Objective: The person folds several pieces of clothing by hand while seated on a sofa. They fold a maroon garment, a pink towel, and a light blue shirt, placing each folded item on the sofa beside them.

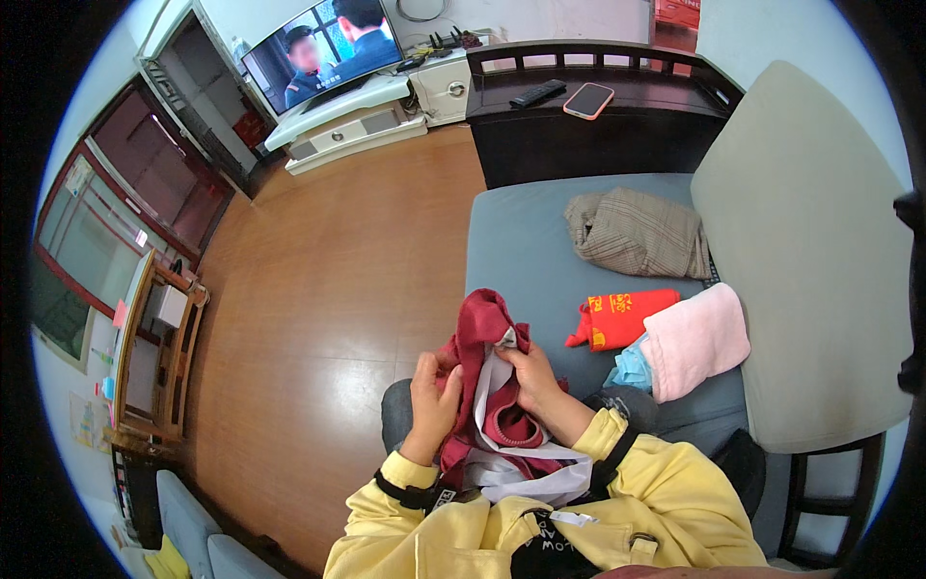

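Note:
A dark red cloth garment [485,317] with white strips is bunched up over my lap. My left hand [433,400] is closed on its left side, thumb pressed on the cloth. With thumb and fingers, my right hand [540,383] pinches the garment's upper right part, next to a small pale tag [507,338]. White fabric [540,480] hangs from the garment below my hands. The folds hide its full shape, and some of my fingers are behind the cloth.
To my right on the blue-grey sofa seat [521,232] lie a folded brown checked cloth [632,232], a red printed cloth bundle [627,318], a pink towel [699,340] and a light blue cloth [632,369]. A phone [588,100] and remote [538,94] rest on the dark wooden armrest [579,150].

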